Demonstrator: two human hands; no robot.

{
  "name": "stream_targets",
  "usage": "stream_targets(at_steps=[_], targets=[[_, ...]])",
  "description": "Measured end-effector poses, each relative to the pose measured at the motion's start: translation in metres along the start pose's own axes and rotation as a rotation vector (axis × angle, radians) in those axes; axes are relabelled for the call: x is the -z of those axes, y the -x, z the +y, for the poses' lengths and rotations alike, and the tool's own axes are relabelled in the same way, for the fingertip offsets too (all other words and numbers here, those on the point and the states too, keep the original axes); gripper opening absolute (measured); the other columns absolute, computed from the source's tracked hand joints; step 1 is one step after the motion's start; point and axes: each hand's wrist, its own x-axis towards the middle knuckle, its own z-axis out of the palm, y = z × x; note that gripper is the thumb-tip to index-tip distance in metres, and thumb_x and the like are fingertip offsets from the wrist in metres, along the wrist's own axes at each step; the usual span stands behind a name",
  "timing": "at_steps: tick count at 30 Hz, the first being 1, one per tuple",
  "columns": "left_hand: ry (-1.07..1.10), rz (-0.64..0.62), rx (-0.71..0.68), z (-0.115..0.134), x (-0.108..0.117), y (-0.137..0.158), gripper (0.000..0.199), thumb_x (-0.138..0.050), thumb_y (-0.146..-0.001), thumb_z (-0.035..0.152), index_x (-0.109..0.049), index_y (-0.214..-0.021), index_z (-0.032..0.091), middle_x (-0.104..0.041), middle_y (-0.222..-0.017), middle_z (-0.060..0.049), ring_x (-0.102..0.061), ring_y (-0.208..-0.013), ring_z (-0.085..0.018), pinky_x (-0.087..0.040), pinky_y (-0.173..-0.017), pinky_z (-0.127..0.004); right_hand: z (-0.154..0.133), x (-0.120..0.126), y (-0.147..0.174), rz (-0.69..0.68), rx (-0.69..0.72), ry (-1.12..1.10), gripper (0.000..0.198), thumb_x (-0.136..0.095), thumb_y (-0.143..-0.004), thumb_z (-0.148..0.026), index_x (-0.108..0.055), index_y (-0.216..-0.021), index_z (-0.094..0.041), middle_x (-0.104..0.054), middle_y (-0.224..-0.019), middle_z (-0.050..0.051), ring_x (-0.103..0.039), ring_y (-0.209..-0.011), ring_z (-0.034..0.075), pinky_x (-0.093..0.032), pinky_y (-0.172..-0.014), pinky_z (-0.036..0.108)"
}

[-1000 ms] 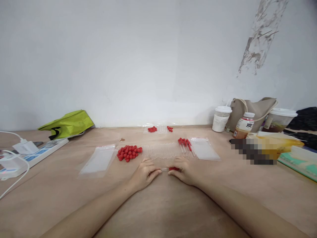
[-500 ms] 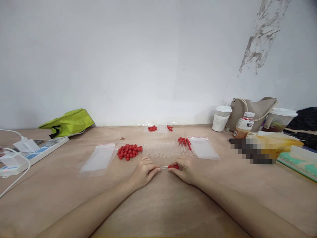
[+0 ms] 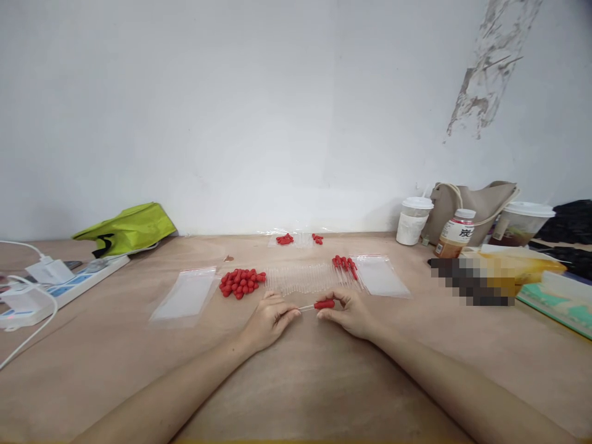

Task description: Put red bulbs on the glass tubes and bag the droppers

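Note:
A dropper with a clear thin tube and a red rubber bulb spans the gap between my hands, its bulb end tilted slightly up. My left hand is closed, pinching the tube's left end between thumb and fingers. Around the bulb curl the thumb and fingers of my right hand; how firmly they press is hard to see. Just beyond lies a row of clear tubes. A pile of red bulbs sits on its left, and several droppers with red bulbs lie on its right.
Clear zip bags lie at left and right. More red bulbs rest by the wall. A power strip and a lime-green bag are left; a cup, a bottle and a tissue pack are right.
The dropper's bulb end has risen a little, so the tube now slants. My right hand's fingers have spread slightly, showing more of the bulb. My left hand has barely moved.

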Motion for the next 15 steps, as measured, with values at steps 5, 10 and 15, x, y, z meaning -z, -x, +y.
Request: stream_targets(at_steps=[5,10,15], targets=[[0.027,-0.007,-0.008,0.001,0.002,0.0,0.021,-0.045,-0.086,0.03,-0.063,-0.09,0.018,-0.064,-0.067,-0.001,-0.054,-0.061,-0.013,-0.037,-0.072,-0.03,0.003,-0.009,-0.002,0.049,-0.06,-0.273,0.02,-0.062,-0.068,-0.034,-0.059,-0.081,-0.018,-0.063,-0.08,0.003,-0.057,-0.074,0.014,-0.044,-0.07,0.029],[0.02,0.032,0.103,-0.006,0.01,0.002,0.027,-0.046,-0.085,0.031,-0.056,-0.106,0.02,-0.065,-0.083,-0.003,-0.057,-0.077,-0.017,-0.037,-0.077,-0.032,0.001,0.016,-0.017,0.286,-0.166,-0.375,0.046,-0.06,-0.067,-0.04,-0.048,-0.107,-0.02,-0.057,-0.074,-0.001,-0.055,-0.069,0.012,-0.043,-0.066,0.027],[-0.076,0.044,0.142,-0.021,0.013,0.008,0.021,-0.05,-0.081,0.031,-0.063,-0.094,0.021,-0.064,-0.072,-0.001,-0.056,-0.065,-0.015,-0.038,-0.069,-0.029,0.018,0.079,-0.045,0.581,-0.254,-0.18,0.044,-0.058,-0.064,-0.042,-0.047,-0.099,-0.018,-0.054,-0.061,-0.004,-0.051,-0.057,0.011,-0.039,-0.054,0.023]])
